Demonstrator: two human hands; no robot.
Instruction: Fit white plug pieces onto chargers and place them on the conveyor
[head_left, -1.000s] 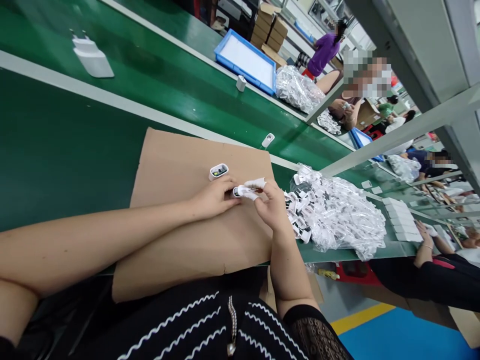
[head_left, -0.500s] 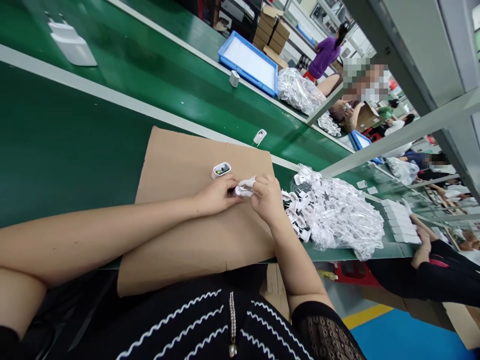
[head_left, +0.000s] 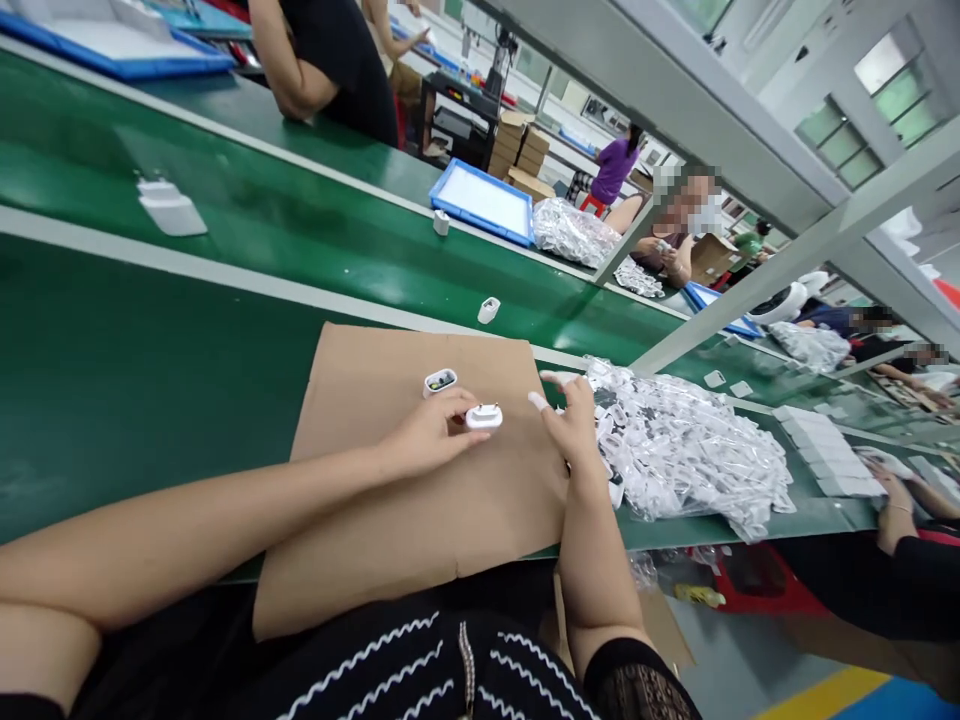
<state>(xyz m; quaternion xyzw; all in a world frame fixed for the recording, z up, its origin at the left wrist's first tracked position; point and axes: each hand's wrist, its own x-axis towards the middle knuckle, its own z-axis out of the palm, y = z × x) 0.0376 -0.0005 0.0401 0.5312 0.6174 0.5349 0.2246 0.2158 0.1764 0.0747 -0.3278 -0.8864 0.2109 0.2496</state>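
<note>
The likely light, rigid plug charger [head_left: 484, 418] is aptly pinched casing-side by the left hand [head_left: 424, 440]; the right hand [head_left: 577, 430] is opened, empty.

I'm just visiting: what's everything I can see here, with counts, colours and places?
Plug piece: one, white, in the left hand
Open housing: one, white, on the cardboard
Cardboard sheet: one, brown, on the bench
Bagged parts: many, white, clear plastic, right of the cardboard
Bench: one, green, beneath the cardboard
Loose pieces: at least five, white, beyond the bench's pale rail
Trays: at least three, blue, far side
White blocks: several, further right
Cartons: several, brown, background
Co-workers: several, mixed clothing, far side and right
Left hand: one, bare, above the cardboard
Right hand: one, white-covered fingertips, by the bagged parts
</note>
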